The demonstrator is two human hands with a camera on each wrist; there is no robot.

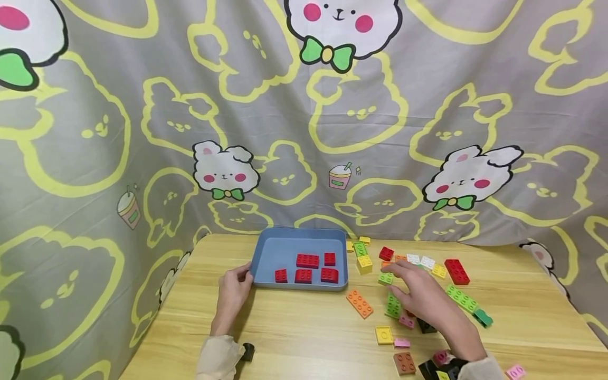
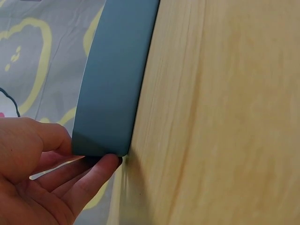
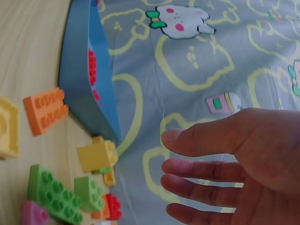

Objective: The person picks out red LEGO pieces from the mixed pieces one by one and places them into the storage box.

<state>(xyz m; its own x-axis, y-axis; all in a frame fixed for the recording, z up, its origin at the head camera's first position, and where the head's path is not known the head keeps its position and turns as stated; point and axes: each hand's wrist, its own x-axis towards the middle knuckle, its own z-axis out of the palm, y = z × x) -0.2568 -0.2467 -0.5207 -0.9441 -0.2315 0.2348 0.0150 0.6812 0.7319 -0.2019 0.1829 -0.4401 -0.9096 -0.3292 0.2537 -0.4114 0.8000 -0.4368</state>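
Note:
A blue-grey tray [image 1: 280,245] lies on the wooden table with several red bricks [image 1: 307,260] inside, mostly along its front and right. My left hand [image 1: 235,293] pinches the tray's front left corner, thumb over the rim and fingers at the wall, as the left wrist view shows. My right hand [image 1: 423,295] hovers over loose bricks on the right, its fingers stretched out and holding nothing in the right wrist view. Close by its fingertips is a light green brick [image 1: 386,278]. A longer green brick [image 1: 392,305] lies under the thumb side, and the hand hides part of the pile.
Right of the tray lie an orange brick [image 1: 359,304] and a yellow brick [image 1: 364,264]. A large red brick [image 1: 457,271] and a long green brick [image 1: 462,298] are farther right. Nearer lies a brown brick [image 1: 405,363]. A patterned curtain [image 1: 285,132] hangs behind the table.

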